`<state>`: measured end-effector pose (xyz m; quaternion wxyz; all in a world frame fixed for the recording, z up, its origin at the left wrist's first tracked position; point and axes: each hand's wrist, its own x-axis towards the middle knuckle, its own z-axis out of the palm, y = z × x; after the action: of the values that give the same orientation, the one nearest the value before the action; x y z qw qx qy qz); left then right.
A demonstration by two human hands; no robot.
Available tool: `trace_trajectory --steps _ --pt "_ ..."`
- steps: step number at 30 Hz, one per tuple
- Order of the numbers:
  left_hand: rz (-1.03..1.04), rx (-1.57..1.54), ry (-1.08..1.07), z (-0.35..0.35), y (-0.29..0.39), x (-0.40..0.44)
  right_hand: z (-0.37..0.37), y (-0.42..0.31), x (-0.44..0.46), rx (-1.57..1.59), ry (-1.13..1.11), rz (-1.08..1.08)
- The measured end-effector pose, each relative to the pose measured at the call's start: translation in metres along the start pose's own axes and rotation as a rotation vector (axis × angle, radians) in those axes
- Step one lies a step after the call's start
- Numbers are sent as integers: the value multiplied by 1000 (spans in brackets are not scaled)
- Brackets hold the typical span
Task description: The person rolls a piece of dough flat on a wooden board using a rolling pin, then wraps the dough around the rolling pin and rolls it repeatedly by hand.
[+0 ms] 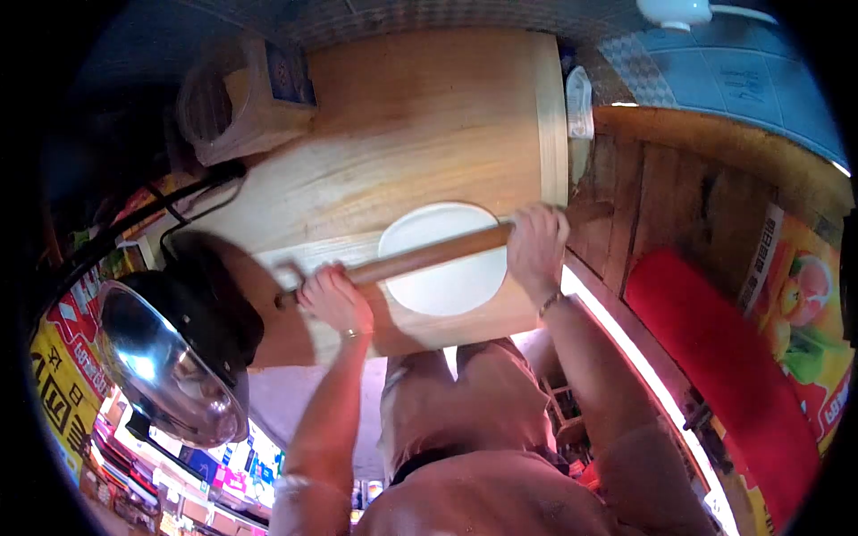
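A long wooden rolling pin point(433, 256) lies at a slant across a round, flat, white sheet of dough point(447, 295). The dough rests on a pale wooden board point(402, 116). My left hand point(335, 302) is closed over the pin near its left end, left of the dough. Toward the other end, by the dough's right edge, my right hand point(536, 250) has its fingers wrapped round the pin. The pin's right tip sticks out past the board's edge. Both hands look slightly blurred.
A clear plastic container point(268, 116) stands at the board's far left corner. Nearer on the left is a shiny metal dome-shaped thing point(170, 357) with black parts. On the right lie a red roll point(715, 348) and a fruit-printed carton point(795, 313).
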<state>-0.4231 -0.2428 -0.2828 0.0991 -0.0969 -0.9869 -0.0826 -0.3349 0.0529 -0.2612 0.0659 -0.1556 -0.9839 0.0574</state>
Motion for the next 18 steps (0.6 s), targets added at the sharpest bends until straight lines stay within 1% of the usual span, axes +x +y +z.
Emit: trace_trajectory --steps 1,3,4,5,6,8,9,10,12,14,15,16,18 --pt "1 -1 -5 1 3 5 -1 0 4 8 15 -10" --pt "-39 -43 -102 2 6 19 -3 1 17 18 9 -18" --pt "-31 -17 -245 1 13 52 2 3 41 24 -68 1" --pt "-13 -125 -141 10 18 79 4 4 60 31 -150 21" --pt "-47 -101 -185 15 19 99 6 6 74 34 -150 17" --pt "-96 -184 -202 18 24 121 6 5 92 110 -158 39" --pt "-100 -186 -192 23 25 128 7 4 97 126 -95 24" --pt "-91 -214 -149 26 25 130 9 6 100 126 -96 18" --pt "-81 -235 -110 27 25 131 13 7 107 165 46 -43" --pt "-105 -242 -78 29 28 138 17 7 113 158 30 -23" --pt "-149 -288 -75 36 25 141 18 8 117 144 16 0" --pt "-143 -291 -57 36 27 152 15 7 124 145 35 -3" --pt "-176 -227 -239 32 29 160 10 5 123 119 -53 43"
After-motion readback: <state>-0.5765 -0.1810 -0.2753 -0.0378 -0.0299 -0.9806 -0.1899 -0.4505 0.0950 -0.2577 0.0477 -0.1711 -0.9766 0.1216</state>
